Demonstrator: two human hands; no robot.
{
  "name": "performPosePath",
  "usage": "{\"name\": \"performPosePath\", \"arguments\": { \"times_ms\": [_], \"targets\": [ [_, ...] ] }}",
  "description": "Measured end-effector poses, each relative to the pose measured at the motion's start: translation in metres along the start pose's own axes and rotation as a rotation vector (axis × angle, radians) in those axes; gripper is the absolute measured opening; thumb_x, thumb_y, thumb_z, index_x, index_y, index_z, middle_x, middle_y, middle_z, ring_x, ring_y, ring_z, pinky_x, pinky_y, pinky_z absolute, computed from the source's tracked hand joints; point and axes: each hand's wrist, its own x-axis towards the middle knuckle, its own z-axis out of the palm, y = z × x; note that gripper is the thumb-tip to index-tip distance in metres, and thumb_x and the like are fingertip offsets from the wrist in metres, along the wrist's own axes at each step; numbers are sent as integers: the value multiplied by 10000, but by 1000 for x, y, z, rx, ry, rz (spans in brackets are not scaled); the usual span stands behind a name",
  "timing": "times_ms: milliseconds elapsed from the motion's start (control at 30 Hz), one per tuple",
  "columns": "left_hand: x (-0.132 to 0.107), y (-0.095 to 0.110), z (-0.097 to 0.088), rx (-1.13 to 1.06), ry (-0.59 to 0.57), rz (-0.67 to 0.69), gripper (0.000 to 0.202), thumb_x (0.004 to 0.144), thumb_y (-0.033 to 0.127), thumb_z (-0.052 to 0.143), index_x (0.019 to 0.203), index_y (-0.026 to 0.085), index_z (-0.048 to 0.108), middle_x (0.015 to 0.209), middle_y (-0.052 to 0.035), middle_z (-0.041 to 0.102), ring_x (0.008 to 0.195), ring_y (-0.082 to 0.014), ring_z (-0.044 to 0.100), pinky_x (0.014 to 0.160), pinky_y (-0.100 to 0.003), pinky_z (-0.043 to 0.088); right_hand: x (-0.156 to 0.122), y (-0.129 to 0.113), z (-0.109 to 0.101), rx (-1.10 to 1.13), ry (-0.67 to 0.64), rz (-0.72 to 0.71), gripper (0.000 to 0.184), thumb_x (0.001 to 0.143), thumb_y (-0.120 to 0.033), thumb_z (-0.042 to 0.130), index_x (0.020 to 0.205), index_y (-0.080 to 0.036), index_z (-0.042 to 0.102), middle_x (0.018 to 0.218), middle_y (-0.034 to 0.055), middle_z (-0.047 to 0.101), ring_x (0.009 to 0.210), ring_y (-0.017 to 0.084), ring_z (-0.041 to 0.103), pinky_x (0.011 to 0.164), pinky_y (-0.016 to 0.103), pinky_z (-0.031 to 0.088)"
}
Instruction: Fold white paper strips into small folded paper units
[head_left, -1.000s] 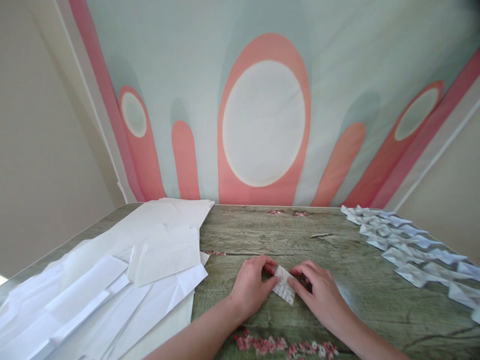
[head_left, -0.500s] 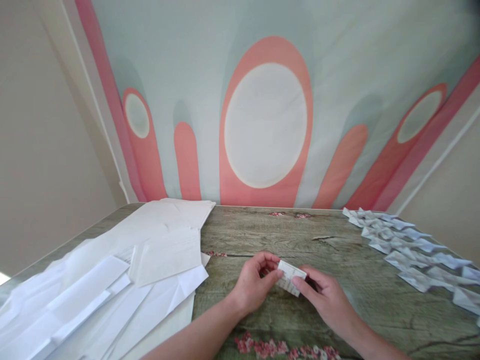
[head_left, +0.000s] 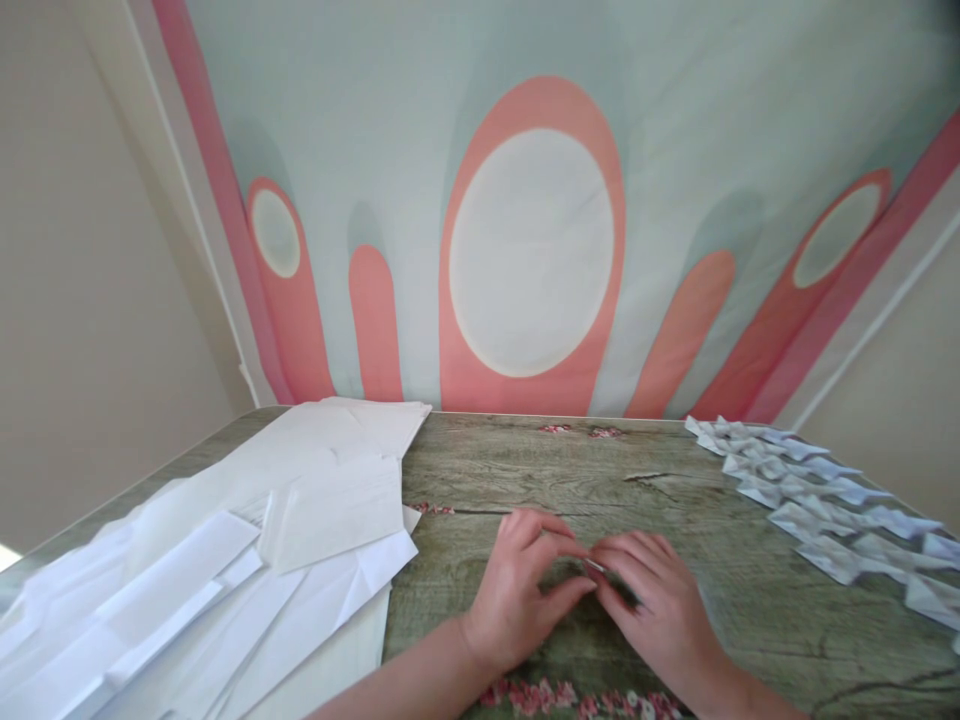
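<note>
A small folded paper [head_left: 595, 566] shows only as a thin edge between my two hands, most of it hidden by fingers. My right hand [head_left: 660, 595] pinches it with the thumb below and bent fingers above. From the other side, my left hand [head_left: 521, 580] curves thumb and forefinger to its near end, the fingertips close against my right hand's. Both hands are just above the wood-patterned tabletop [head_left: 487, 460], in the lower middle of the head view.
White paper sheets and strips [head_left: 330, 510] lie heaped on the left. Rows of small folded paper pieces [head_left: 810, 490] line the right side. Behind the table rises a pale green and pink patterned backdrop [head_left: 405, 180].
The folded paper has turned from showing its printed flat face to being nearly edge-on. My hands have come closer together, with my left hand's fingers arched higher over it.
</note>
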Motion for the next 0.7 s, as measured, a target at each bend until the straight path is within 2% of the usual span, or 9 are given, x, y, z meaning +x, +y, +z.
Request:
{"name": "performPosePath", "arguments": {
  "times_ms": [100, 300, 400, 600, 700],
  "targets": [
    [-1, 1, 0, 24, -36, 35, 141, 802, 295, 640, 929, 233, 627, 917, -29, 589, 907, -175, 519, 846, -328, 374, 1, -2, -2, -46, -9, -57, 107, 796, -130, 535, 841, -207, 594, 797, 24, 643, 736, 168, 575, 699, 323, 383],
    [-1, 4, -2, 52, -33, 80, 63, 826, 275, 612, 862, 226, 627, 893, -17, 596, 882, -160, 517, 826, -322, 354, 1, -10, -7, -80, -14, -124, 150, 783, -96, 531, 860, -211, 586, 795, 21, 651, 749, 175, 579, 738, 349, 372],
    [-1, 6, -3, 84, -39, 118, 63, 857, 236, 561, 845, 224, 621, 877, -13, 602, 870, -152, 517, 819, -320, 355, 1, -10, -7, -40, -15, -86, 129, 794, -114, 524, 831, -220, 587, 767, 19, 642, 730, 172, 578, 722, 344, 385],
    [-1, 7, -3, 27, -1, 156, 74, 863, 172, 535, 817, 207, 582, 839, -12, 616, 858, -151, 514, 806, -316, 366, -1, 3, 1, 266, -68, 76, 125, 817, -185, 519, 918, -227, 581, 883, 61, 627, 852, 212, 570, 734, 361, 449],
    [0, 6, -2, -3, 5, 161, 75, 857, 169, 549, 791, 203, 560, 837, -3, 616, 854, -146, 510, 809, -313, 365, -2, 10, 3, 361, -98, 116, 137, 820, -159, 521, 907, -232, 597, 889, 55, 621, 868, 209, 566, 746, 354, 460]
  ]
}}
